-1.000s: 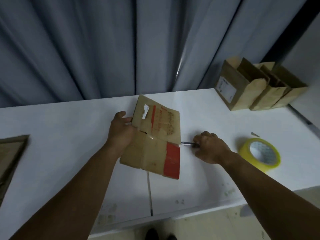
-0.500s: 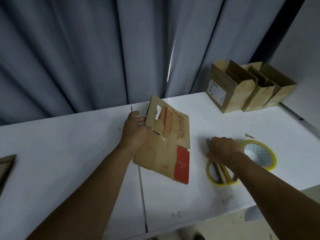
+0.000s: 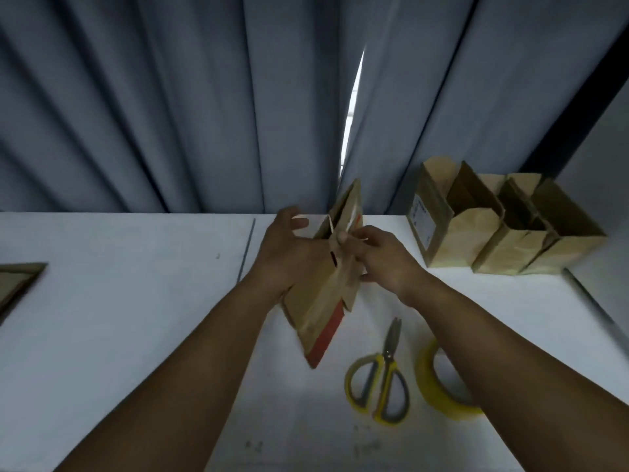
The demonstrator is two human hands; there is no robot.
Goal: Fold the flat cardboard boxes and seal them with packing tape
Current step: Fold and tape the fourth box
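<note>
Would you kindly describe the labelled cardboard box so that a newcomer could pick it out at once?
On the white table, look to the far right, by the grey curtain, where three open brown cardboard boxes stand in a row. It is the leftmost box, and the only one with a white printed label on its side.

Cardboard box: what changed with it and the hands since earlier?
The right hand put the scissors on the table and took hold of the cardboard box, now tilted up. The left hand kept its hold. Tape roll and folded boxes stayed.
</note>
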